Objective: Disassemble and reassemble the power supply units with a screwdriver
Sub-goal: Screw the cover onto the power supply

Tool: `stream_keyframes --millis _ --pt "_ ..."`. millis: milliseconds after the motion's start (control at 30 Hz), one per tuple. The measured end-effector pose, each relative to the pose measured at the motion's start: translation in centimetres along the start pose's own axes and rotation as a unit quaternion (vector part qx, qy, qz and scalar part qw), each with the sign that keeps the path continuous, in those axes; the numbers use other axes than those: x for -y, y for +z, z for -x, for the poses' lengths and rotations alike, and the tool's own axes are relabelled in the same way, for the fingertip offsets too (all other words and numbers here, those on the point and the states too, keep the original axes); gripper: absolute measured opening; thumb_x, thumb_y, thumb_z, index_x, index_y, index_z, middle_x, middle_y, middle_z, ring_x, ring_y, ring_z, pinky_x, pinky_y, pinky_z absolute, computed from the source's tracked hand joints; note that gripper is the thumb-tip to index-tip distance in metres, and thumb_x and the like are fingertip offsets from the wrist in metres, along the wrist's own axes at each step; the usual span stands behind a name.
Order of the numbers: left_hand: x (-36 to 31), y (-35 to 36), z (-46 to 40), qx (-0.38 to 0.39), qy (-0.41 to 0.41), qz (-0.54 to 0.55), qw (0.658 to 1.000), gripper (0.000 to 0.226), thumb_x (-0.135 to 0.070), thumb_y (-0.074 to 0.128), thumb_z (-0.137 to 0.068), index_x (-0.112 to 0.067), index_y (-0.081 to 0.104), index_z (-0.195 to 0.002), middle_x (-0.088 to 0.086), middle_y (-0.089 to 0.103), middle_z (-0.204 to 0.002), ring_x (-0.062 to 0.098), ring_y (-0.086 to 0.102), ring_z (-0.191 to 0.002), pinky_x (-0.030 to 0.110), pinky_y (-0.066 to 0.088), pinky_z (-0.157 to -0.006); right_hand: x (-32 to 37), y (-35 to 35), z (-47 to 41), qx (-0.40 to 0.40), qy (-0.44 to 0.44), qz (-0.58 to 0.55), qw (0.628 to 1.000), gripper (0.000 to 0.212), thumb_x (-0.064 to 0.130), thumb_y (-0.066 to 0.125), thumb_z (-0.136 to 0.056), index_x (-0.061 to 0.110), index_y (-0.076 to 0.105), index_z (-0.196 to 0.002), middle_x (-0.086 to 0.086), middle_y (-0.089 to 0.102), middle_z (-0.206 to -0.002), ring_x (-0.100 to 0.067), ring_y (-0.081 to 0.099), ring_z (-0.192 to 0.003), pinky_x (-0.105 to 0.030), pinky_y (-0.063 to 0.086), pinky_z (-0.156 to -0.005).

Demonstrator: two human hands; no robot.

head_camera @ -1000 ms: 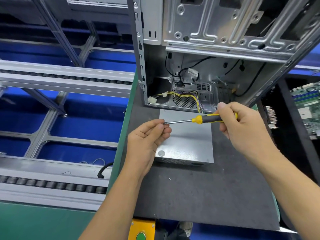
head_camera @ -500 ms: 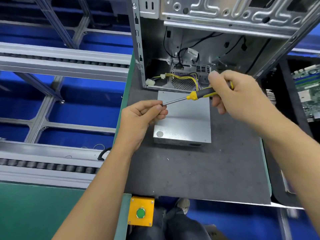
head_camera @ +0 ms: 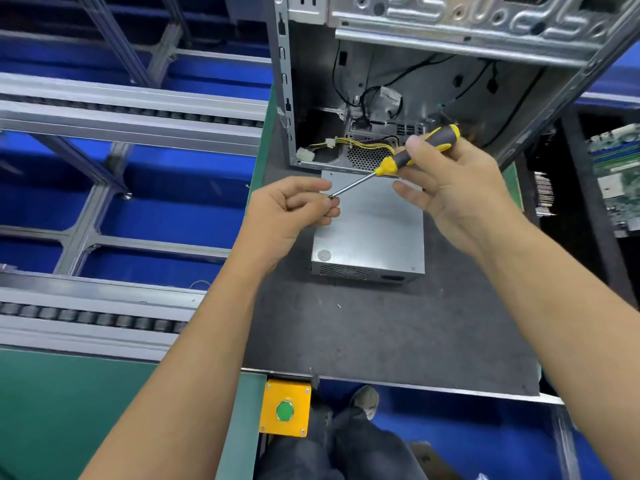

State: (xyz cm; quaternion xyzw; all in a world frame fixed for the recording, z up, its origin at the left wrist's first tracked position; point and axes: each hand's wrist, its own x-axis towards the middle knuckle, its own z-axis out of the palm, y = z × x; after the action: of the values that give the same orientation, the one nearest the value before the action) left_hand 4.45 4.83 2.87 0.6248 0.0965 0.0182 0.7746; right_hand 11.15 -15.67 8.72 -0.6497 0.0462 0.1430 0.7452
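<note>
Two power supply units (head_camera: 372,230): one inside case (head_camera: 450,26).

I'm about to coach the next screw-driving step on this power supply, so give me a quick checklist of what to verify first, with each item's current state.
1. Screwdriver gripped: ok, the right hand holds its handle.
2. Tip steadied: ok, the left hand pinches at the shaft's tip.
3. Screw on the tip: cannot tell, the left fingers hide it.
4. Power supply seated: ok, it lies flat on the dark mat, just in front of the case.
5. Tip lined up with a screw hole: not ok, the tool is held at a slant above the supply's top.
6. Yellow wires out of the way: ok, they lie inside the case, behind the supply.
</note>
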Motion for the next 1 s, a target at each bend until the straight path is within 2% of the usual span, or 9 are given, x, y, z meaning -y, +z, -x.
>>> stream_keyframes --millis 133,200,367,533,633,700,767,867,1000 --pt "-0.1 0.2 -0.2 -0.008 0.011 -0.014 1.000 0.018 0.009 0.068 -0.087 -0.006 0.070 -0.098 0.032 0.069 -0.087 0.024 0.074 -0.080 0.029 0.059 -0.074 -0.6 1.1 -0.1 -0.002 0.003 -0.022 1.000 0.016 0.026 0.058 -0.100 0.012 0.049 -0.098 -0.004 0.070 -0.087 -0.032 0.073 -0.092 -0.040 0.060 -0.075" --pt "-0.1 0.2 -0.2 -0.007 0.012 -0.020 1.000 0.018 0.008 0.069 -0.087 -0.006 0.070 -0.098 0.033 0.069 -0.088 0.024 0.073 -0.080 0.029 0.060 -0.075 -0.8 1.5 -0.1 -0.002 0.003 -0.030 1.000 0.017 0.025 0.056 -0.101 0.011 0.047 -0.100 -0.006 0.069 -0.085 -0.036 0.073 -0.090 -0.042 0.061 -0.074" --pt "0.2 -0.2 -0.4 -0.004 0.001 -0.014 1.000 0.020 0.006 0.071 -0.086 -0.008 0.070 -0.100 0.014 0.076 -0.080 0.024 0.074 -0.082 0.026 0.059 -0.073 -1.2 1.7 -0.6 -0.011 0.017 -0.041 0.999 0.019 0.024 0.056 -0.101 0.007 0.049 -0.106 -0.009 0.072 -0.080 -0.037 0.073 -0.087 -0.037 0.060 -0.073" --pt "0.6 -0.8 -0.8 -0.013 -0.013 -0.024 1.000 0.025 -0.003 0.078 -0.083 -0.013 0.073 -0.105 0.008 0.078 -0.094 0.026 0.075 -0.094 0.031 0.059 -0.084 -1.6 1.9 -1.1 -0.008 0.019 -0.037 0.999 0.019 0.025 0.054 -0.102 0.007 0.049 -0.106 -0.011 0.072 -0.082 -0.036 0.073 -0.087 -0.037 0.060 -0.074" --pt "1.0 -1.2 -1.2 -0.067 0.017 -0.009 0.998 0.015 -0.024 0.071 -0.091 -0.019 0.074 -0.105 0.005 0.078 -0.098 0.025 0.073 -0.097 0.034 0.058 -0.089 -1.4 1.9 -1.6 -0.015 0.008 -0.033 0.999 0.019 0.025 0.054 -0.102 0.007 0.049 -0.103 -0.019 0.069 -0.094 -0.036 0.073 -0.088 -0.035 0.060 -0.074" --pt "1.6 -1.6 -1.7 -0.111 0.034 -0.013 0.993 0.016 -0.026 0.062 -0.098 -0.019 0.073 -0.107 0.004 0.076 -0.103 0.022 0.072 -0.102 0.033 0.057 -0.091 -1.2 1.8 -2.0 -0.025 -0.015 -0.025 0.999 0.019 0.026 0.054 -0.101 0.008 0.049 -0.103 -0.019 0.068 -0.097 -0.035 0.073 -0.089 -0.036 0.060 -0.075" --pt "2.2 -1.7 -2.5 -0.120 0.033 -0.056 0.991 0.019 -0.021 0.059 -0.101 -0.020 0.071 -0.115 -0.004 0.074 -0.111 0.012 0.068 -0.109 0.029 0.054 -0.095 -1.2 1.7 -2.5 -0.044 -0.045 -0.014 0.998 0.019 0.026 0.055 -0.101 0.008 0.049 -0.104 -0.013 0.069 -0.090 -0.033 0.074 -0.087 -0.036 0.061 -0.075" --pt "2.8 -1.2 -3.9 -0.084 0.022 -0.134 0.987 0.030 -0.018 0.064 -0.097 -0.025 0.066 -0.127 -0.017 0.069 -0.121 -0.004 0.062 -0.113 0.015 0.048 -0.097 -1.1 1.6 -3.4 -0.075 -0.080 0.012 0.994 0.020 0.026 0.056 -0.101 0.008 0.049 -0.103 -0.009 0.070 -0.085 -0.030 0.074 -0.084 -0.035 0.061 -0.074" --pt "3.2 -0.2 -5.8 -0.054 0.024 -0.200 0.978 0.032 -0.015 0.066 -0.095 -0.025 0.067 -0.126 -0.012 0.069 -0.121 -0.003 0.062 -0.111 0.017 0.047 -0.099 -1.1 1.7 -4.3 -0.089 -0.089 0.034 0.991 0.017 0.025 0.055 -0.101 0.009 0.050 -0.102 -0.012 0.069 -0.089 -0.029 0.074 -0.084 -0.035 0.061 -0.074"
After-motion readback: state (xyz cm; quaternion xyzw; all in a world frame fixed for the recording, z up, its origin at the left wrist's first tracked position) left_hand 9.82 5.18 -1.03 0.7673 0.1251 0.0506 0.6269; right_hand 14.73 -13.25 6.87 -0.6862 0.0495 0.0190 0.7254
